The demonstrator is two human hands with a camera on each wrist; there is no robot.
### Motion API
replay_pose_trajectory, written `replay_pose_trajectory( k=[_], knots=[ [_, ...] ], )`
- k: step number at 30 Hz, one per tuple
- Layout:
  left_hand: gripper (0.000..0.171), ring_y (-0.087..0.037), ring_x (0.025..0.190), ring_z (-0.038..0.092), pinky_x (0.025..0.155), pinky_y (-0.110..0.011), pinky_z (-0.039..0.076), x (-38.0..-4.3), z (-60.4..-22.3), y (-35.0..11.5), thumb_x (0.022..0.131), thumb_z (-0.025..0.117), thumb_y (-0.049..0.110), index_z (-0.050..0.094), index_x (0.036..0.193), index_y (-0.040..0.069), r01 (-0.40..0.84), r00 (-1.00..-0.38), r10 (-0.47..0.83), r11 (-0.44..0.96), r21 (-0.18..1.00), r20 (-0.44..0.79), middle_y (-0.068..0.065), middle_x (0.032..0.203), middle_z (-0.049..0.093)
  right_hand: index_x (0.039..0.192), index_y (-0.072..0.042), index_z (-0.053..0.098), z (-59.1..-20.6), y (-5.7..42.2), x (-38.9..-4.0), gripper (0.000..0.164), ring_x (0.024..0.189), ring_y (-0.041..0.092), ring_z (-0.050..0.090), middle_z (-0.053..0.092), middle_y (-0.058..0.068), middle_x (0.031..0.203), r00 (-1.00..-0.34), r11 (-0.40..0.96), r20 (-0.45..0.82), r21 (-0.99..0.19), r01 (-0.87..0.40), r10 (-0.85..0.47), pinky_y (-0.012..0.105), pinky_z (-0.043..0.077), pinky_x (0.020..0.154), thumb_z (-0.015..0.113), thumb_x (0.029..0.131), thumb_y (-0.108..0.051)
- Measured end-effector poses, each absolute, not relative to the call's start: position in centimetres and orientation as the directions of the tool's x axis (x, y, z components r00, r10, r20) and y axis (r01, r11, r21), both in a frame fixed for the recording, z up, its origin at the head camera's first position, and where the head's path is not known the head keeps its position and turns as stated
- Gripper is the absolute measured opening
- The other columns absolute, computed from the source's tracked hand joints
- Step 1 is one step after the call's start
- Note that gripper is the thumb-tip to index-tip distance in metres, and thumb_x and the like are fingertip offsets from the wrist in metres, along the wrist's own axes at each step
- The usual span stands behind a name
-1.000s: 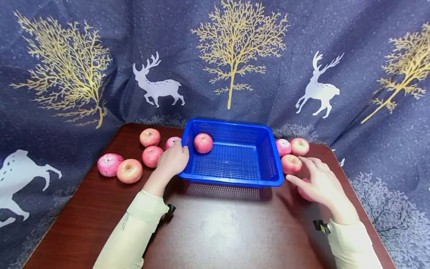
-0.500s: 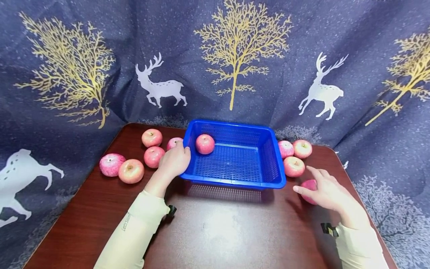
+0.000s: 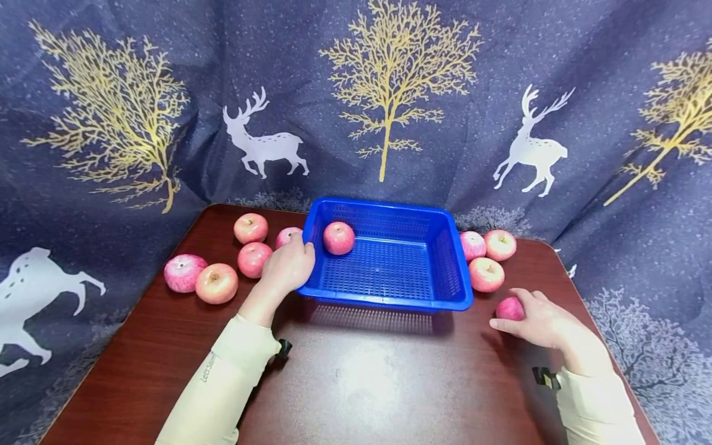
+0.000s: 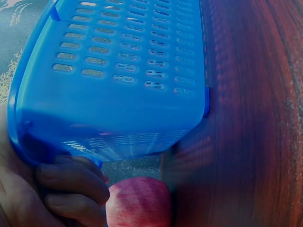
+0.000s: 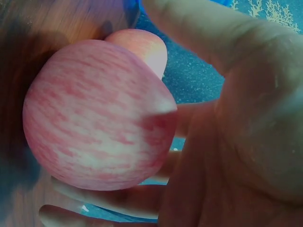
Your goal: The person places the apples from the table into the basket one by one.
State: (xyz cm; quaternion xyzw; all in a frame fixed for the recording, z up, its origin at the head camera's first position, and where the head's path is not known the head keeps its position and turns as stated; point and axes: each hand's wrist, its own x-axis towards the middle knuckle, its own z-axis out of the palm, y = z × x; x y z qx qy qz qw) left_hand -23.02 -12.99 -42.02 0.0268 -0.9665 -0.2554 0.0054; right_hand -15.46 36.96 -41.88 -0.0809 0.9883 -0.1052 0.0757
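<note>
A blue plastic basket (image 3: 384, 301) with slotted walls stands at the back of the table, holding one red apple (image 3: 339, 238). My left hand (image 3: 290, 264) grips the basket's left rim; in the left wrist view its fingers (image 4: 73, 179) curl under that rim, close to a pink apple (image 4: 139, 202). To the right of the basket, my right hand (image 3: 547, 322) reaches over a pink-red apple (image 3: 510, 309). In the right wrist view this striped apple (image 5: 97, 118) fills the space before the palm, with straight fingers along its far side and the thumb (image 5: 189, 23) held away from it.
Three apples cluster beside the basket's right wall, the nearest being a yellowish-red apple (image 3: 486, 275). Several more lie to the left, among them a pale apple (image 3: 217, 283) and a striped apple (image 3: 185, 273). A dark patterned cloth (image 3: 345, 123) hangs behind the brown table (image 3: 356, 383).
My right hand has moved away from the yellowish-red apple, slightly right and toward me, and lowered around the pink-red apple. My left hand keeps its grip on the basket rim.
</note>
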Motion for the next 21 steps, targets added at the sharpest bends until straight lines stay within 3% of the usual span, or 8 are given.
replay_pose_trajectory(
  k=[11, 21],
  knots=[
    [0.049, -0.040, 0.101, 0.061, 0.082, -0.059, 0.047, -23.3, -42.3, -13.0, 0.104, 0.030, 0.045, 0.044, 0.132, 0.006, -0.058, -0.998, -0.055, 0.868, 0.493, -0.021, -0.018, 0.119, 0.062, 0.130, 0.004, 0.047, -42.6, 37.4, -16.0, 0.090, 0.096, 0.041, 0.056, 0.053, 0.029, 0.110, -0.981, 0.968, -0.117, -0.217, -0.127, -0.155, 0.057, 0.046, 0.082, 0.079, 0.073, -0.057],
    [0.049, -0.039, 0.101, 0.060, 0.082, -0.059, 0.047, -23.2, -42.2, -13.1, 0.104, 0.030, 0.044, 0.044, 0.131, 0.006, -0.060, -0.998, -0.055, 0.865, 0.499, -0.024, -0.017, 0.118, 0.062, 0.120, 0.000, 0.054, -42.9, 38.2, -16.8, 0.076, 0.090, 0.035, 0.059, 0.060, 0.020, 0.105, -0.985, 0.960, -0.037, -0.235, -0.153, -0.166, 0.054, 0.046, 0.080, 0.077, 0.075, -0.058]
  ],
)
